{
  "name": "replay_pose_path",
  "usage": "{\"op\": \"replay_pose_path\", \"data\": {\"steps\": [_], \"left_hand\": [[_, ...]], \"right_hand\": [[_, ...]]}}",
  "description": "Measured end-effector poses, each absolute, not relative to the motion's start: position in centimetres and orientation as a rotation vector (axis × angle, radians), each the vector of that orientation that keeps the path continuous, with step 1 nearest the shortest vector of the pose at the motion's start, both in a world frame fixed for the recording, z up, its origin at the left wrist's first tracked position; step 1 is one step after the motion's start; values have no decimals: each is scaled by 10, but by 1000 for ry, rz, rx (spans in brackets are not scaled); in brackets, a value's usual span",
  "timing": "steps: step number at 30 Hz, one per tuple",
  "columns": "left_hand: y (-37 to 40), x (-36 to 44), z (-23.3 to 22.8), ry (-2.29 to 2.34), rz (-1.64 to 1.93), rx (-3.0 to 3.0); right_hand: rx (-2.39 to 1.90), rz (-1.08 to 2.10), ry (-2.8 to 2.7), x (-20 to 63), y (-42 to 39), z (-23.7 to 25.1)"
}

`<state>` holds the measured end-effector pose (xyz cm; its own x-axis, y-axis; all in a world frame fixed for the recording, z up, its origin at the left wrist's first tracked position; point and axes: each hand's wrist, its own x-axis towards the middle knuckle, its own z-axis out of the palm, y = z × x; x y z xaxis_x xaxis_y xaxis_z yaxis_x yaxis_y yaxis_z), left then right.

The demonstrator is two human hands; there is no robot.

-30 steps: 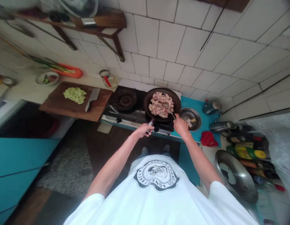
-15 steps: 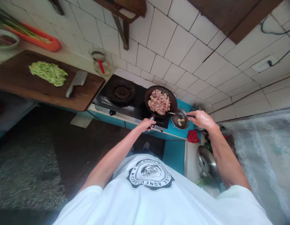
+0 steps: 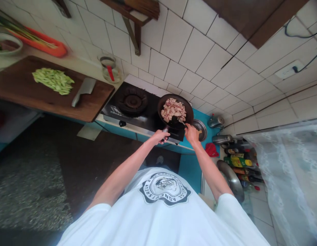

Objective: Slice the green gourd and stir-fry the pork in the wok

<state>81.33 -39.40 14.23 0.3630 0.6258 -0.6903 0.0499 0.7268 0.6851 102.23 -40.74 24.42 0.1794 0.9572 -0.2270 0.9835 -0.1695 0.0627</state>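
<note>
A dark wok (image 3: 190, 114) sits over the right side of the gas stove (image 3: 148, 118), with pale pink cut meat (image 3: 173, 108) spread inside it. My left hand (image 3: 160, 136) is closed around the wok's handle on the near side. In my right hand (image 3: 192, 134) is a spatula (image 3: 175, 120), gripped by its handle; its dark blade lies in the wok at the near edge of the meat. Just beyond my right hand stands a metal bowl (image 3: 203, 130), partly hidden by that hand, with a tan piece in it.
On the left, a cutting board (image 3: 20, 82) carries sliced green vegetable (image 3: 53, 80) and a cleaver (image 3: 83, 91). A glass jar (image 3: 110, 70) stands behind the stove's left end. Several bottles (image 3: 237, 161), a red cloth (image 3: 211, 149) and a large metal basin (image 3: 232, 181) are at right.
My right hand has moved left from above the metal bowl to the wok's near right edge. The spatula's blade is now in the meat. My left hand stays on the handle.
</note>
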Motion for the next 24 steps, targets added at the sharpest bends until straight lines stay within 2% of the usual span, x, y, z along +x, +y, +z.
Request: {"op": "replay_pose_path", "data": {"steps": [7, 10, 13, 20, 24], "left_hand": [[-396, 812, 145, 1164, 412, 662], [-397, 812, 147, 1161, 409, 649], [-397, 813, 148, 1167, 411, 650], [-395, 813, 143, 1193, 403, 681], [-395, 813, 139, 1200, 404, 685]], "right_hand": [[1835, -11, 2056, 1117, -389, 344], [1742, 58, 2034, 1149, -370, 365], [1696, -17, 2089, 1170, -350, 347], [1898, -329, 2362, 1163, -340, 246], [2032, -364, 2347, 1137, -349, 227]]}}
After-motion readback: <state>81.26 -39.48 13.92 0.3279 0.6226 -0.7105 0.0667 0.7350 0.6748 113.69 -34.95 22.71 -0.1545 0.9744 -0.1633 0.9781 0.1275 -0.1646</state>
